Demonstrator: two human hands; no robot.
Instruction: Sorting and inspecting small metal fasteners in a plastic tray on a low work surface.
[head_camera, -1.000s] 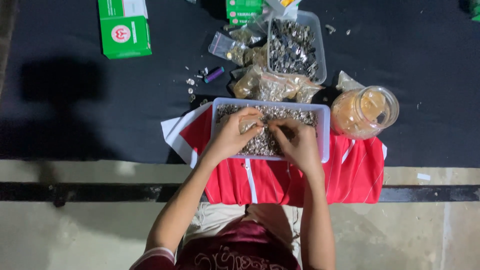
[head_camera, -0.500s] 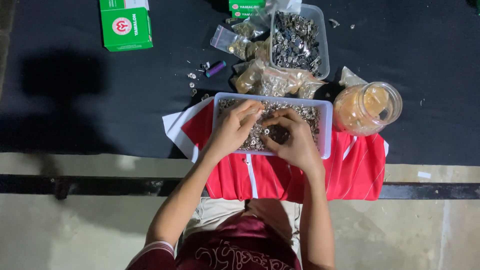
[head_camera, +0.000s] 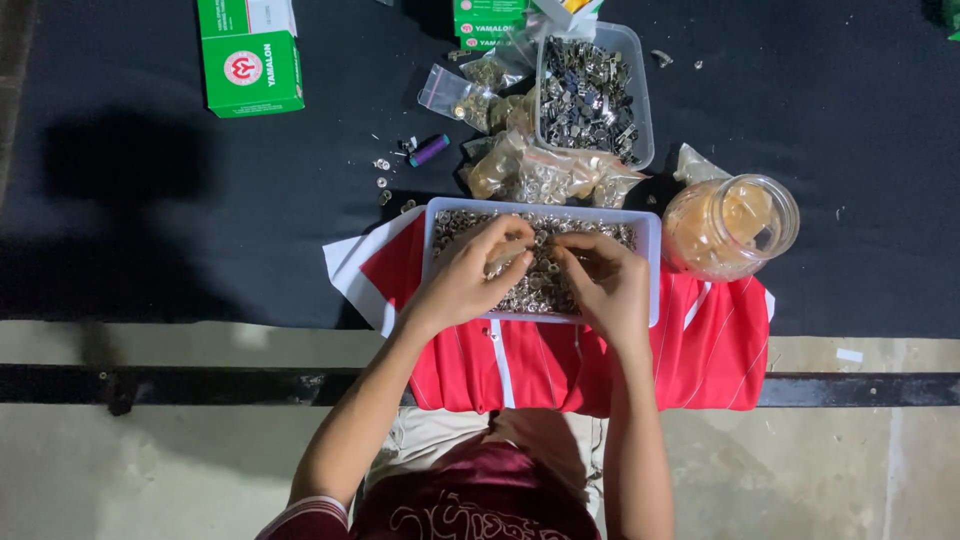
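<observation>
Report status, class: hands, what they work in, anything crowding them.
Left hand and right hand both in white tray of small metal rings, fingertips pinching; grip unclear. Tray sits on red cloth. Clear jar close at right, bagged parts just behind.

Tray (head_camera: 648, 262) pale, translucent white, its small rings (head_camera: 545, 285) silver-grey; cloth (head_camera: 700, 350) beneath it red with thin white stripes; table cover (head_camera: 850, 150) black; box (head_camera: 250, 55) green and white with a red round mark; jar (head_camera: 730, 225) clear, amber inside; small tube (head_camera: 429, 150) purple; second tub's (head_camera: 645, 120) metal parts dark grey.
</observation>
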